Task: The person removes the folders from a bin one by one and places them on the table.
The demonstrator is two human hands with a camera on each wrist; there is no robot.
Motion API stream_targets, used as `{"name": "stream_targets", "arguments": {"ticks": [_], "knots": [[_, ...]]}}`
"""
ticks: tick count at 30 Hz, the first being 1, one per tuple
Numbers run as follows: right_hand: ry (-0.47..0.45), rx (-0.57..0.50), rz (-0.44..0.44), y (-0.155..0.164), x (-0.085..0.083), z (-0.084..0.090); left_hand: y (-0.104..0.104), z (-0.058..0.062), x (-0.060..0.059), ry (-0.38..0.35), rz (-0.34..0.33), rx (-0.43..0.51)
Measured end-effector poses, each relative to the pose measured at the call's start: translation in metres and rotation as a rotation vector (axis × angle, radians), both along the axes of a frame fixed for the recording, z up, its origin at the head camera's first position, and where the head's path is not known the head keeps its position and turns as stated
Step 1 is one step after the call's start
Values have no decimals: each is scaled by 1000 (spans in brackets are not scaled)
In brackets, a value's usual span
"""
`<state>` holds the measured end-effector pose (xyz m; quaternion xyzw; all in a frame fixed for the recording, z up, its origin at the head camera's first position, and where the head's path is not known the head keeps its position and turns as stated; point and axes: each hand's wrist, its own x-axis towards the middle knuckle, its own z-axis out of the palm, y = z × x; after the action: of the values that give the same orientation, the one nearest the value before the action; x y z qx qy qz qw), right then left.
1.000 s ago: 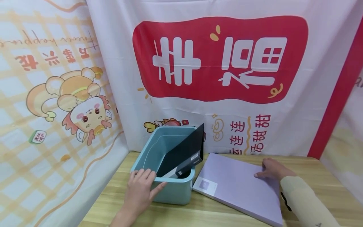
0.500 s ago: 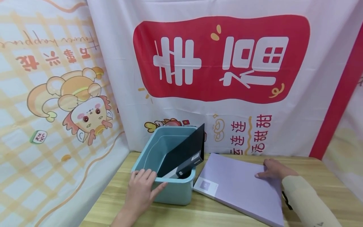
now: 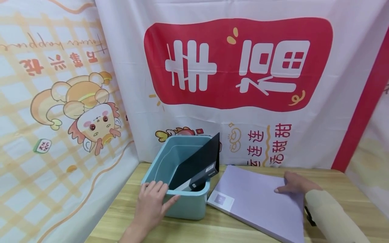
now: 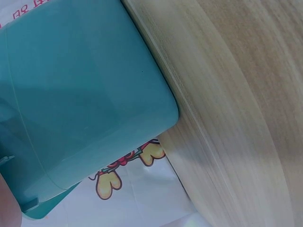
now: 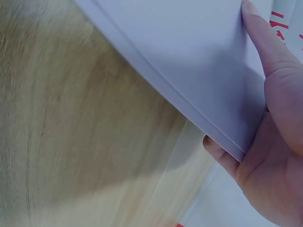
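In the head view, my left hand (image 3: 150,202) grips the near rim of a teal plastic bin (image 3: 189,207), fingers over the edge and thumb along the outer front wall. A black file folder (image 3: 199,160) leans inside that bin, its upper corner sticking out past the right rim. To the right, my right hand (image 3: 296,184) holds the far right corner of a lavender file folder (image 3: 258,202) that lies on the table. The right wrist view shows the thumb on the cover of this folder (image 5: 189,56) and fingers reaching under its edge. Only a sliver of the left hand appears in the left wrist view.
The wooden table (image 3: 113,221) carries the bin and lavender folder side by side. A white cloth with a red printed panel (image 3: 225,64) hangs close behind them. Another printed cloth (image 3: 60,162) hangs along the left side.
Both hands keep their holds, and the bin and folders stay in place. The whole head view has shifted very slightly.
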<state>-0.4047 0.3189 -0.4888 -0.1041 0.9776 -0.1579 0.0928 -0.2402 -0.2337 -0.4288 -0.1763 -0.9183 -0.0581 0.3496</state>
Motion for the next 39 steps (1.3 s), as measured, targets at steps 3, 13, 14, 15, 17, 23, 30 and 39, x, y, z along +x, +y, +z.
{"name": "stream_targets", "arguments": {"ticks": [3, 13, 14, 15, 17, 23, 30, 39], "knots": [[1, 32, 9, -2, -1, 7, 0, 1, -1, -3, 5, 1], [89, -64, 127, 6, 7, 15, -2, 0, -3, 37, -30, 2], [96, -78, 137, 7, 9, 16, -2, 0, -3, 38, -35, 4], [102, -90, 146, 8, 10, 18, -2, 0, -3, 39, -38, 5], [122, -109, 171, 11, 13, 21, -2, -1, -3, 36, -42, 8], [139, -126, 201, 17, 25, 37, -2, 1, -4, 18, -46, 13], [115, -143, 259, 18, 46, 50, -6, 3, -2, 2, -38, 0], [175, -195, 273, 20, 70, 56, -9, 2, -3, -28, -43, 12]]}}
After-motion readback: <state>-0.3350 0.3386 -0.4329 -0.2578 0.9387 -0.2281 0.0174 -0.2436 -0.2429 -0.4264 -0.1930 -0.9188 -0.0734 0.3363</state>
